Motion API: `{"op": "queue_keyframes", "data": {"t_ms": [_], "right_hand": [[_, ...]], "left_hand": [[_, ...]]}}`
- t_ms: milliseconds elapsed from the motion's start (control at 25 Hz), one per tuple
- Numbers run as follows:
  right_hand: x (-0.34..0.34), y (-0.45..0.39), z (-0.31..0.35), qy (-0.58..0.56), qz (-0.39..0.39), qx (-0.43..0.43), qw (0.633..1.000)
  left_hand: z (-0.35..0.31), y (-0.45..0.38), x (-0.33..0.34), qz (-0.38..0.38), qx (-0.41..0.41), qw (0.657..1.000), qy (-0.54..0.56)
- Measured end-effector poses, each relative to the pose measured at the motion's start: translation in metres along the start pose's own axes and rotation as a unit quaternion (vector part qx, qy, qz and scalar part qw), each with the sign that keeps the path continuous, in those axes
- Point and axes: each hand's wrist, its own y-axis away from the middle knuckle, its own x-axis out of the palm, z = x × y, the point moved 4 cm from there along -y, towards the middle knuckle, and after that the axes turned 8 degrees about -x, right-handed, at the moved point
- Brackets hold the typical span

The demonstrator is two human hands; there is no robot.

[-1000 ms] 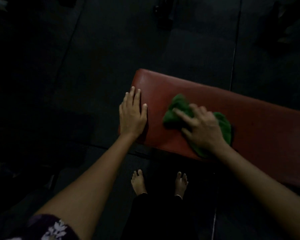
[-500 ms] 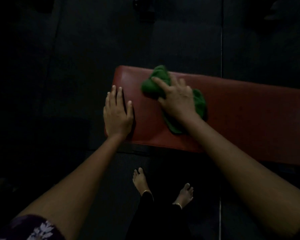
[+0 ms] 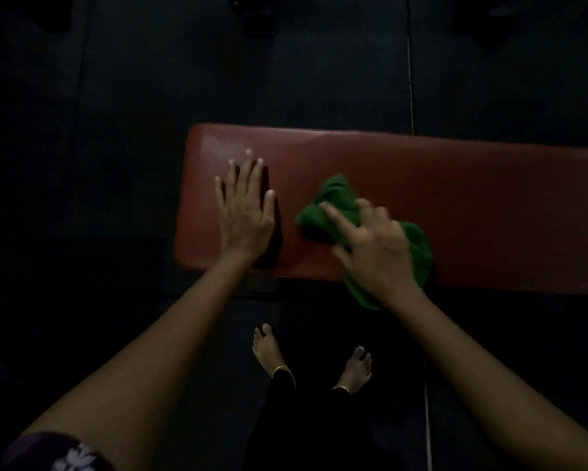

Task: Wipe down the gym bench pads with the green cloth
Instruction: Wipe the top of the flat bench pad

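Note:
A red padded gym bench (image 3: 472, 205) runs from the middle of the view out past the right edge. My left hand (image 3: 245, 212) lies flat on its left end with the fingers straight and spread. A bunched green cloth (image 3: 336, 202) sits on the pad near the front edge, and part of it hangs over that edge. My right hand (image 3: 374, 246) presses down on the cloth with the fingers spread over it; the hand is blurred and covers the cloth's middle.
The floor (image 3: 285, 79) around the bench is dark matting with pale seams. My bare feet (image 3: 268, 348) stand just in front of the bench. Dark equipment (image 3: 256, 18) sits at the top edge behind it.
My right hand has dragged the cloth from the pad's far edge back toward the near edge and a little to the right. My left hand now lies further onto the pad.

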Motion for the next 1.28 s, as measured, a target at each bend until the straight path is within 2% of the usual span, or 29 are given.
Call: {"op": "queue_keyframes", "data": {"t_ms": [40, 120, 160, 200, 240, 320, 360, 400, 440, 480, 520, 600, 640, 680, 720, 800, 840, 880, 920, 960, 1040, 1080, 1120, 1160, 1240, 1280], "right_hand": [[-0.007, 0.01, -0.024, -0.009, -0.007, 0.098, 0.995], [-0.01, 0.028, -0.05, -0.028, -0.026, 0.308, 0.951], [-0.009, 0.027, -0.044, -0.029, -0.031, 0.354, 0.934], [-0.007, 0.022, -0.026, -0.04, -0.035, 0.354, 0.934], [-0.004, 0.016, -0.002, -0.051, -0.047, 0.302, 0.951], [0.003, 0.012, 0.043, -0.044, -0.057, 0.115, 0.991], [0.006, 0.017, 0.049, -0.024, -0.04, 0.03, 0.998], [0.006, 0.025, 0.037, -0.009, -0.033, -0.016, 0.999], [0.004, 0.032, 0.013, -0.002, -0.031, -0.02, 0.999], [-0.002, 0.041, -0.017, 0.0, -0.035, 0.02, 0.999], [-0.01, 0.048, -0.049, -0.007, -0.045, 0.099, 0.994], [-0.02, 0.058, -0.096, -0.041, -0.059, 0.323, 0.944], [-0.021, 0.056, -0.1, -0.045, -0.052, 0.399, 0.914], [-0.021, 0.047, -0.092, -0.038, -0.044, 0.399, 0.915], [-0.02, 0.034, -0.076, -0.036, -0.042, 0.328, 0.943], [-0.014, 0.022, -0.048, -0.026, -0.024, 0.09, 0.995], [-0.013, 0.021, -0.056, -0.006, -0.026, 0.012, 1.0], [-0.017, 0.019, -0.077, -0.003, -0.019, 0.007, 1.0], [-0.022, 0.016, -0.105, -0.011, -0.012, 0.07, 0.997], [-0.026, 0.015, -0.134, -0.025, -0.008, 0.174, 0.984], [-0.035, 0.015, -0.167, -0.059, -0.035, 0.386, 0.92], [-0.037, 0.009, -0.163, -0.058, -0.044, 0.423, 0.903], [-0.037, -0.002, -0.149, -0.053, -0.046, 0.403, 0.912], [-0.034, -0.016, -0.127, -0.051, -0.035, 0.342, 0.938], [-0.028, -0.037, -0.08, -0.04, 0.014, 0.135, 0.99], [-0.025, -0.041, -0.068, -0.037, 0.038, 0.034, 0.998]], "left_hand": [[-0.005, 0.002, 0.004, 0.01, 0.006, 1.0, -0.007], [-0.007, 0.004, 0.007, 0.009, -0.002, 1.0, -0.022], [-0.007, 0.004, 0.007, 0.005, -0.004, 1.0, -0.026], [-0.007, 0.004, 0.007, 0.005, -0.004, 1.0, -0.03], [-0.006, 0.003, 0.007, 0.005, -0.003, 0.999, -0.034], [-0.004, 0.001, 0.007, 0.002, -0.001, 0.999, -0.039], [-0.003, 0.001, 0.007, -0.002, -0.001, 0.999, -0.039], [-0.004, 0.002, 0.007, -0.004, 0.0, 0.999, -0.039], [-0.004, 0.002, 0.008, -0.006, -0.003, 0.999, -0.037], [-0.006, 0.003, 0.007, -0.01, -0.013, 0.999, -0.029], [-0.009, 0.003, 0.007, -0.019, -0.03, 0.999, -0.013], [-0.022, 0.005, 0.008, -0.037, -0.07, 0.997, 0.019], [-0.034, 0.008, 0.011, -0.039, -0.072, 0.996, 0.029], [-0.047, 0.013, 0.015, -0.037, -0.057, 0.997, 0.036], [-0.062, 0.019, 0.021, -0.029, -0.032, 0.998, 0.042], [-0.082, 0.029, 0.034, -0.011, 0.005, 0.999, 0.043], [-0.086, 0.031, 0.038, -0.007, 0.009, 0.999, 0.032], [-0.087, 0.031, 0.041, -0.009, 0.008, 1.0, 0.021], [-0.087, 0.031, 0.043, -0.014, 0.006, 1.0, 0.013], [-0.086, 0.031, 0.043, -0.02, 0.006, 1.0, 0.009], [-0.085, 0.031, 0.043, -0.024, 0.006, 1.0, 0.003], [-0.086, 0.031, 0.044, -0.026, 0.006, 1.0, -0.001], [-0.088, 0.032, 0.044, -0.028, 0.009, 1.0, -0.005], [-0.088, 0.032, 0.045, -0.031, 0.011, 0.999, -0.01], [-0.087, 0.031, 0.045, -0.036, 0.014, 0.999, -0.016], [-0.086, 0.031, 0.046, -0.036, 0.015, 0.999, -0.018]]}}
